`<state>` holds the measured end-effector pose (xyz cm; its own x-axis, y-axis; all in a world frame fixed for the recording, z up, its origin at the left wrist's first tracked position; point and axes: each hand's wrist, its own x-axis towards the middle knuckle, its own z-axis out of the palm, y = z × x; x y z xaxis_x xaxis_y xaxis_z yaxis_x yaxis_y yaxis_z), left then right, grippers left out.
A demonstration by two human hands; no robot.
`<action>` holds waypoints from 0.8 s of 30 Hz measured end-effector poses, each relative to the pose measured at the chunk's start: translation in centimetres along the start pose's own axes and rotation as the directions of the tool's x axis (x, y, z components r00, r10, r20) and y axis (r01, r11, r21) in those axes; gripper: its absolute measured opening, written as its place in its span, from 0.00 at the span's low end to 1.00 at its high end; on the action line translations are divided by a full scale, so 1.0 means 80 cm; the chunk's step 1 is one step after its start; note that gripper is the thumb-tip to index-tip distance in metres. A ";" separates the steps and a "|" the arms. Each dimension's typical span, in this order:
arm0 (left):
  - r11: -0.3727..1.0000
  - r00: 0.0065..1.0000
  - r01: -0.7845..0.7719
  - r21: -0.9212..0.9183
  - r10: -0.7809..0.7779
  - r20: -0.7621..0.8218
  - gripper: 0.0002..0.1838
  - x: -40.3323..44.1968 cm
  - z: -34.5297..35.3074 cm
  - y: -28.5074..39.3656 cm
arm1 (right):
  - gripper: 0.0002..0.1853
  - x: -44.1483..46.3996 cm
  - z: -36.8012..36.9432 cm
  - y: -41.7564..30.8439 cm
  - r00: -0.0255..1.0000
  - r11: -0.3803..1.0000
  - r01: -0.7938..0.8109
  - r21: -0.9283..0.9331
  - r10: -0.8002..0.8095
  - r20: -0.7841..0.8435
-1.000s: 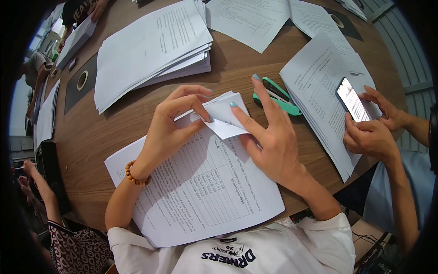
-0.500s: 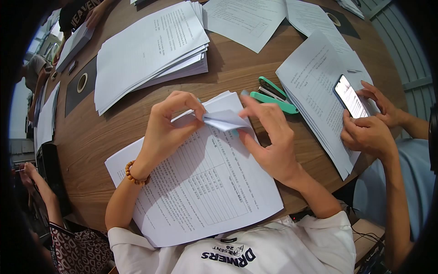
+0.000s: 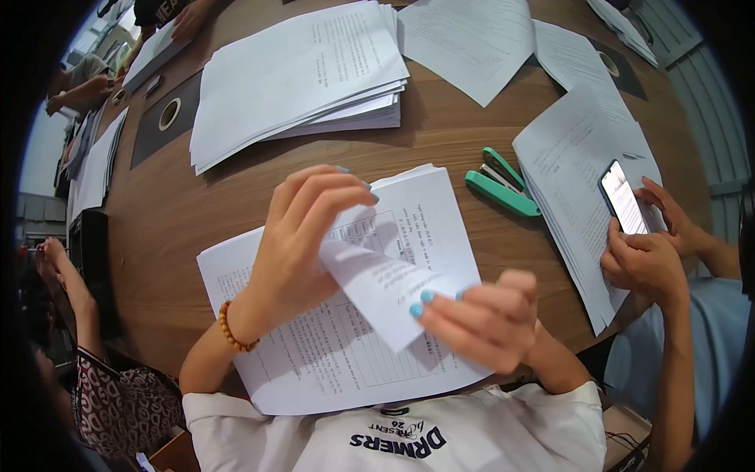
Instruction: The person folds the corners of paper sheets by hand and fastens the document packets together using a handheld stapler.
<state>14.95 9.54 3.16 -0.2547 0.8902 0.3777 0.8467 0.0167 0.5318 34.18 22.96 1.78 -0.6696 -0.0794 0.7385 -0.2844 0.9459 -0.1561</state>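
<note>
A stack of printed sheets (image 3: 283,354) lies on the table in front of me. One sheet of paper (image 3: 377,287) is lifted and folded back over the stack, its loose edge slanting toward me. My right hand (image 3: 491,322), smeared by motion, has its blue-nailed fingers closed at the right side of that flap; its grip is partly hidden. My left hand (image 3: 295,232) arches over the stack at the flap's left end. Its fingers are curved and apart, with the thumb hidden behind the paper. A green stapler (image 3: 501,189) rests beyond the stack's right corner.
A thick pile of papers (image 3: 299,79) stands farther back, near a ringed cable opening (image 3: 169,114). To the right, another person's hands hold a phone (image 3: 624,200) above more papers (image 3: 574,157). Other people sit along the left side.
The sheet's edge has swung toward me and folded over the stack. My right hand has moved down toward me; my left hand's fingers have come away from the paper edge they were pinching.
</note>
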 end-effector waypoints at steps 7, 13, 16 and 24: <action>0.965 0.985 -0.045 0.257 0.086 -0.149 0.31 -0.050 -0.002 0.015 | 0.07 -0.013 -0.007 -0.019 0.959 0.960 0.279 -0.031 -0.277 0.058; 0.934 0.976 -0.102 0.342 0.160 -0.145 0.26 -0.063 0.001 0.016 | 0.07 -0.013 -0.006 -0.020 0.939 0.938 0.342 -0.055 -0.337 0.073; 0.981 0.997 -0.050 0.190 0.059 -0.041 0.27 -0.054 -0.006 0.018 | 0.09 -0.004 -0.008 -0.010 0.997 0.993 0.064 0.096 -0.067 0.032; 0.946 0.987 0.159 -0.284 -0.142 0.081 0.29 0.029 0.015 -0.013 | 0.07 0.016 0.025 0.059 0.519 0.351 -0.810 0.470 0.801 0.297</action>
<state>14.04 12.15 2.62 -0.3337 0.9126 0.2361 0.6277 0.0283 0.7779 30.59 26.72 0.69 -0.7796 0.6231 0.0635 0.1203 0.2485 -0.9611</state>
